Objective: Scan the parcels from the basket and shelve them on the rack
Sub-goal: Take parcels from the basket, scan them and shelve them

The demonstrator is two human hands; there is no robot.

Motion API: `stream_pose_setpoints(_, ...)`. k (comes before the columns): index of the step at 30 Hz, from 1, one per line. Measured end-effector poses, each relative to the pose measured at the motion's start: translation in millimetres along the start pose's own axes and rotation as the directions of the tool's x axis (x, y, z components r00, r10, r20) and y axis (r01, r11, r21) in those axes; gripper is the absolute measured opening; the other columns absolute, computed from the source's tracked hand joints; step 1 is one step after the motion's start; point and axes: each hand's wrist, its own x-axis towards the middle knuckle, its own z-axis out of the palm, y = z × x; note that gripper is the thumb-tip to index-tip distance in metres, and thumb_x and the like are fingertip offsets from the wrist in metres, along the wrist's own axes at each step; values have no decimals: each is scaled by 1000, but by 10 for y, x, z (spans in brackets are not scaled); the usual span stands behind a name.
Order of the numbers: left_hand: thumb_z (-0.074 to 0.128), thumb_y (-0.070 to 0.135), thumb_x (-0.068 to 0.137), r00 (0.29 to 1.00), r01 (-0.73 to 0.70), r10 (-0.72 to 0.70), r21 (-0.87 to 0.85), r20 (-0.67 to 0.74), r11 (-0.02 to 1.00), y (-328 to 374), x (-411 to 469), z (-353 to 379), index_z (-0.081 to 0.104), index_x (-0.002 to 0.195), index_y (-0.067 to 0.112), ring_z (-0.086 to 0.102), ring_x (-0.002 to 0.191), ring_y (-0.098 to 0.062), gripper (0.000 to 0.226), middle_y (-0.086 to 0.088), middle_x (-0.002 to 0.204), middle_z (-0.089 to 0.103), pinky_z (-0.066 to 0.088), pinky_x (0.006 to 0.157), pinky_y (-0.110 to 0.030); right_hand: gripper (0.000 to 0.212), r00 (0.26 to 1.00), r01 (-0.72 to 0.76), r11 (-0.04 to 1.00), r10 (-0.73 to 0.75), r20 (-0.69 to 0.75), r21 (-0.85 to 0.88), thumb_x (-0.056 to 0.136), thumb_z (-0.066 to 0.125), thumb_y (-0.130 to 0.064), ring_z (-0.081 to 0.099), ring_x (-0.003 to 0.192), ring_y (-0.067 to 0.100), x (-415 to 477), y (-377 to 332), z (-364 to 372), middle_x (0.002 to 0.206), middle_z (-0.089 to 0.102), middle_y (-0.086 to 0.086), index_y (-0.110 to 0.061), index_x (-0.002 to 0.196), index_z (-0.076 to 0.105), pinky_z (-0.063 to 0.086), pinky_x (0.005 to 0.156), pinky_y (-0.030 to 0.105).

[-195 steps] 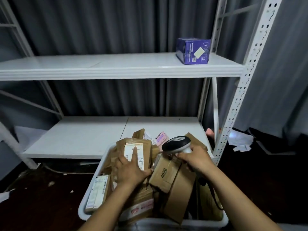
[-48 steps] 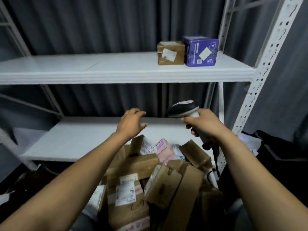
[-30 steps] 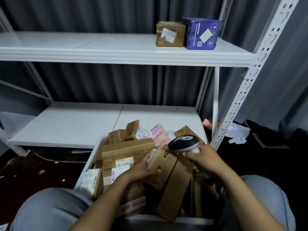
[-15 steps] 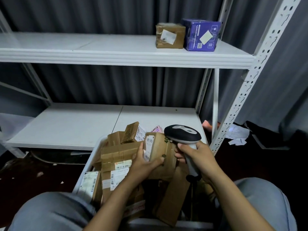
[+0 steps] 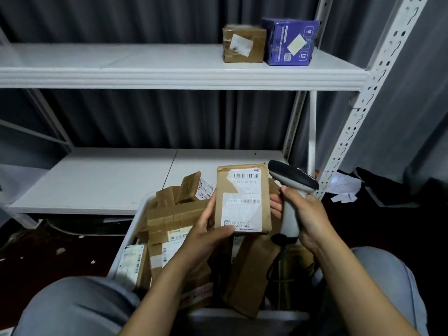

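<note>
Head view: left hand is gripping a parcel upright above the basket, label facing the camera. Right hand is clasping the scanner above the basket's right side. Judgement: aim at the top barcode, keeping the parcel steady and the thumb off the label.

The left hand has lifted the parcel, label now up.
</note>
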Motion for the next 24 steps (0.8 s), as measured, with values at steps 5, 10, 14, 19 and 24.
stream_pose_setpoints(5,77,13,61,992,-54,54,-5,-112,999,39,38,-56,46,128,50,61,116,-18,83,5,127,64,50,98,-39,9,999,24,985,-19,32,-171,92,63,-14,71,63,22,-10,-114,-49,73,73,13,-5,91,65,60,63,30)
stream_pose_setpoints(10,71,17,63,945,-126,126,21,-303,992,75,89,-133,47,128,49,59,116,-23,76,3,130,59,53,91,-42,13,995,55,922,-19,96,-383,90,66,-15,60,50,19,-78,-208,-47,64,68,10,-3,87,65,54,50,26)
stream_pose_setpoints(14,72,12,79,865,-193,238,146,-441,970,102,97,-172,35,140,45,44,127,-16,79,7,141,46,43,96,-31,19,986,31,877,52,158,-480,90,66,-15,53,47,20,-172,-294,1,61,61,11,-4,75,62,48,46,26)
stream_pose_setpoints(19,69,29,67,811,-146,298,319,-503,937,104,113,-211,27,143,46,31,127,-12,88,-1,148,25,33,106,-35,17,974,12,876,99,204,-482,91,63,-12,49,43,18,-260,-402,35,59,57,11,-2,77,61,44,42,24)
stream_pose_setpoints(24,72,11,82,803,-163,341,371,-489,914,55,118,-206,22,147,43,30,126,-11,88,0,146,21,31,106,-34,19,975,35,867,80,209,-498,89,65,-15,49,43,18,-285,-492,-4,60,58,12,-3,75,61,44,43,25)
